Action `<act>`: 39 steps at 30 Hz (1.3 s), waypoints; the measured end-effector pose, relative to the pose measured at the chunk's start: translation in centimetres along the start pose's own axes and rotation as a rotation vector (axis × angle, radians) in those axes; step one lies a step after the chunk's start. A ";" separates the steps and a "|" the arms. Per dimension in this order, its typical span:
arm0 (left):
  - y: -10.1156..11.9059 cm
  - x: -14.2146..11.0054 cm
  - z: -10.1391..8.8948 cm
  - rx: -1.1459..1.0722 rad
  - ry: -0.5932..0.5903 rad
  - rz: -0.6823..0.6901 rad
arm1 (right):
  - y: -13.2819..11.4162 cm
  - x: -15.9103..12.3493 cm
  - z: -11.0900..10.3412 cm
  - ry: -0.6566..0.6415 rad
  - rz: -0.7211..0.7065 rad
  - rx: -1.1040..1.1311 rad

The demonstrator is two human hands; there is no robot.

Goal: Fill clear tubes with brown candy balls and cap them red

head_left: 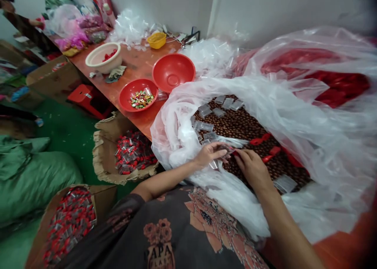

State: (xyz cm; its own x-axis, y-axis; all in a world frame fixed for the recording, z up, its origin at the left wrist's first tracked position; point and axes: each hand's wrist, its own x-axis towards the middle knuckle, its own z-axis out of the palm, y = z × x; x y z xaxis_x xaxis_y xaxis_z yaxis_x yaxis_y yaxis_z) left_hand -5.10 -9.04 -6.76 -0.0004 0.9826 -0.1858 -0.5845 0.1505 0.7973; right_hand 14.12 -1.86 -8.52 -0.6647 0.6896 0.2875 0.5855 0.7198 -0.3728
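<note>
My left hand [209, 155] pinches a small transparent plastic container [226, 148] above an open plastic bag [173, 121]. At the container's right end, the closed fingertips of my right hand [253, 170] press on a small red piece, mostly hidden, that looks like a cap. Small round brown balls [244, 123] fill the bag beneath both hands. Several loose transparent containers [228, 103] lie on the balls at the far side. Red caps [260, 139] rest just beyond my right hand, and another transparent container [285, 183] lies to its right.
Left of the bag, a red bowl [125, 100] holds small colourful pieces beside another red bowl [173, 70]. A white basin [101, 64] and yellow basket [156, 40] stand farther back. Below the table edge, a cardboard box [103, 159] contains red-capped containers. Another person [32, 31] stands far left.
</note>
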 end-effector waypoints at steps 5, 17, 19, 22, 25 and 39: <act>-1.3 2.0 1.4 0.031 -0.097 0.006 | 2.6 -0.8 -0.6 0.008 -0.009 -0.064; 0.3 1.9 2.9 0.155 -0.055 -0.046 | 0.4 -0.2 -4.2 0.053 0.336 0.155; 1.0 1.2 2.9 0.208 -0.037 -0.088 | -0.8 -0.1 -4.9 0.115 0.447 0.442; 2.3 -0.1 3.0 0.317 -0.047 -0.139 | -2.7 -0.3 -6.0 0.090 0.540 0.922; 3.2 -0.9 3.4 0.399 -0.068 -0.154 | -4.1 -0.6 -6.9 0.066 0.566 1.062; 3.0 -1.8 3.7 0.530 -0.133 -0.087 | -7.4 -2.6 -8.0 0.010 0.339 0.440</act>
State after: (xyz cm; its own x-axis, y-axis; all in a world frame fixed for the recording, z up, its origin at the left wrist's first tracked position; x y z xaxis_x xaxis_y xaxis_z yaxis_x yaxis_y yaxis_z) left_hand -3.79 -10.00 -1.91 0.1523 0.9641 -0.2174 -0.0890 0.2324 0.9685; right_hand 15.18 -8.34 0.60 -0.4669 0.8792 0.0948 0.5153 0.3576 -0.7788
